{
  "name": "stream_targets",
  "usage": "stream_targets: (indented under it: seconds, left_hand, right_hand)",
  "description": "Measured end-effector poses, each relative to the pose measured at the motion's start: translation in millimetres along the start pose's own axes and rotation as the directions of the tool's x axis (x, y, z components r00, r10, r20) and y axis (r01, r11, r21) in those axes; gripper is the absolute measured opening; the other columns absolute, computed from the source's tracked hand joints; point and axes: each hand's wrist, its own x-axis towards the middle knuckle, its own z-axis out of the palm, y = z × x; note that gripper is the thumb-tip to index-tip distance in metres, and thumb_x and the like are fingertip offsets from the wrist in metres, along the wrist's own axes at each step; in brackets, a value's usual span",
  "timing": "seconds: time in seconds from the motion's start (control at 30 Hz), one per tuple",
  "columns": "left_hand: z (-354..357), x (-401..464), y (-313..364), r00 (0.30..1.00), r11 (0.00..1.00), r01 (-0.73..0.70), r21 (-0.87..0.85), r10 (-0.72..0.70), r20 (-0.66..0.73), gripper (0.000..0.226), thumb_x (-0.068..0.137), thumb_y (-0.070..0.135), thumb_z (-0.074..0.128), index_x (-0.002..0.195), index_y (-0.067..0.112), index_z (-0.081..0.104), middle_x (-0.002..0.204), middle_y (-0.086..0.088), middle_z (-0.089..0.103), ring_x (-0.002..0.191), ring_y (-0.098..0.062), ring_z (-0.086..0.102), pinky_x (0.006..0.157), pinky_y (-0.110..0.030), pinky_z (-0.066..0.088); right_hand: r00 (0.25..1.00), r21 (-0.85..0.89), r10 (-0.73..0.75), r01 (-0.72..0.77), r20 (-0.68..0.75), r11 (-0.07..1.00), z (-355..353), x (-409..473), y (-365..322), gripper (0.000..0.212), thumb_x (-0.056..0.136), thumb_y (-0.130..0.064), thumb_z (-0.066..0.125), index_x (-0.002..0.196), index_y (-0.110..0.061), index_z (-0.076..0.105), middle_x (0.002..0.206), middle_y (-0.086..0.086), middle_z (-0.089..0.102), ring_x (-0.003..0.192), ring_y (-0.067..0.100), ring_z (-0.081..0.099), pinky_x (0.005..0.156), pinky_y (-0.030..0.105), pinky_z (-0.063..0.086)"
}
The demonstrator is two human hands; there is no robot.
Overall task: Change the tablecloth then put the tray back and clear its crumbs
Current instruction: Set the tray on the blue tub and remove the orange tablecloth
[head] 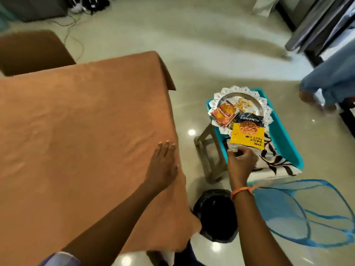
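The brown tablecloth [80,131] already lies over the counter, hanging past its right edge and near corner, so the changing looks done and the step in hand is fetching the tray. The left hand [163,162] rests flat and spread on the cloth at the counter's right edge. The right hand [240,160] reaches out to the silver tray [269,110], which sits off the counter on a teal bin [284,135] set on a small stool [207,154]; its fingers are curled at the near end of the yellow almond packet [247,135], though whether they pinch the packet or the tray rim under it I cannot tell.

The tray also carries an orange packet [224,114] and loose nuts [243,105]. I judge the next move wants both hands under the rim, kept level, or the packets slide.

A patterned cloth [272,160] lies in the bin. A black-lined wastebin [215,214] stands below. Crumbs are too small to make out, and the far scene is blurred.
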Motion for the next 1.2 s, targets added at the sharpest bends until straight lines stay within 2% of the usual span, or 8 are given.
stream_targets:
  seconds: [0.13,0.23,0.47,0.63,0.83,1.0,1.1,1.2]
  left_hand:
    - [32,-105,-65,0.966,0.97,0.224,0.097,-0.234,0.105,0.09,0.085,0.069,0.026,0.156,0.016,0.01,0.163,-0.013,0.001,0.148,-0.04,0.002,0.115,-0.058,0.012]
    - [37,-175,-95,0.956,0.957,0.266,0.12,-0.277,0.093,0.087,0.087,0.072,0.029,0.156,0.022,0.012,0.163,-0.013,0.004,0.148,-0.04,0.007,0.112,-0.062,0.017]
    - [40,-241,-121,0.945,0.944,0.306,0.122,-0.317,0.083,0.087,0.085,0.071,0.027,0.155,0.019,0.018,0.16,-0.017,0.016,0.146,-0.042,0.015,0.111,-0.062,0.022]
    - [32,-239,-118,0.936,0.956,0.274,0.104,-0.29,0.197,0.092,0.091,0.062,0.043,0.155,0.021,-0.01,0.161,-0.016,-0.017,0.147,-0.04,-0.015,0.117,-0.057,0.001]
    - [20,-239,-113,0.935,0.976,0.189,0.111,-0.214,0.281,0.107,0.082,0.063,0.06,0.154,0.024,-0.008,0.16,-0.017,-0.017,0.145,-0.044,-0.016,0.117,-0.061,0.004]
    - [-1,-236,-101,0.988,0.927,0.132,-0.352,-0.094,0.122,0.126,0.073,0.045,0.079,0.152,0.027,-0.018,0.163,-0.012,0.002,0.148,-0.033,0.013,0.111,-0.049,0.029]
    - [-28,-229,-98,0.962,0.734,-0.016,-0.679,-0.174,-0.211,0.079,0.083,0.007,0.064,0.151,0.03,0.029,0.128,0.003,0.058,0.107,-0.002,0.059,0.087,-0.023,0.047]
    - [-47,-223,-120,0.893,0.709,0.018,-0.705,-0.329,-0.309,0.048,0.07,-0.01,0.058,0.101,0.025,0.069,0.089,0.014,0.069,0.079,0.004,0.062,0.067,-0.021,0.047]
  right_hand:
    - [0.765,-0.19,0.013,0.144,0.644,0.971,29,-94,28,0.088,0.064,-0.072,0.069,0.128,-0.014,0.055,0.123,0.005,0.06,0.11,0.019,0.059,0.09,0.038,0.052]
    - [0.605,-0.121,0.024,0.119,0.796,0.986,26,-163,57,0.057,0.076,-0.047,0.075,0.122,-0.025,0.048,0.119,-0.009,0.06,0.101,0.003,0.061,0.078,0.019,0.054]
    - [0.74,-0.156,-0.035,0.187,0.672,0.97,-8,-212,100,0.038,0.084,-0.048,0.066,0.093,-0.012,0.063,0.089,0.004,0.071,0.082,0.015,0.068,0.067,0.036,0.056]
    - [0.771,-0.255,0.015,0.193,0.637,0.947,-23,-212,97,0.034,0.094,-0.022,0.06,0.079,0.009,0.059,0.078,0.027,0.064,0.073,0.031,0.067,0.056,0.028,0.058]
    - [0.87,-0.634,-0.258,0.485,0.42,0.602,-10,-241,56,0.033,0.098,-0.02,0.044,0.08,-0.007,0.068,0.082,0.015,0.069,0.078,0.031,0.066,0.062,0.028,0.041]
    - [0.79,-0.187,-0.461,0.565,0.405,0.803,48,-315,-2,0.027,0.095,-0.02,0.05,0.073,-0.012,0.063,0.075,0.007,0.068,0.069,0.021,0.062,0.067,0.039,0.051]
    - [0.675,0.137,-0.436,0.449,0.595,0.883,83,-345,-24,0.027,0.093,-0.018,0.051,0.071,-0.004,0.059,0.066,0.006,0.063,0.064,0.019,0.06,0.067,0.039,0.05]
    - [0.574,0.245,-0.367,0.281,0.732,0.928,90,-344,-38,0.021,0.093,-0.023,0.055,0.087,-0.012,0.071,0.084,0.001,0.072,0.084,0.015,0.067,0.081,0.04,0.054]
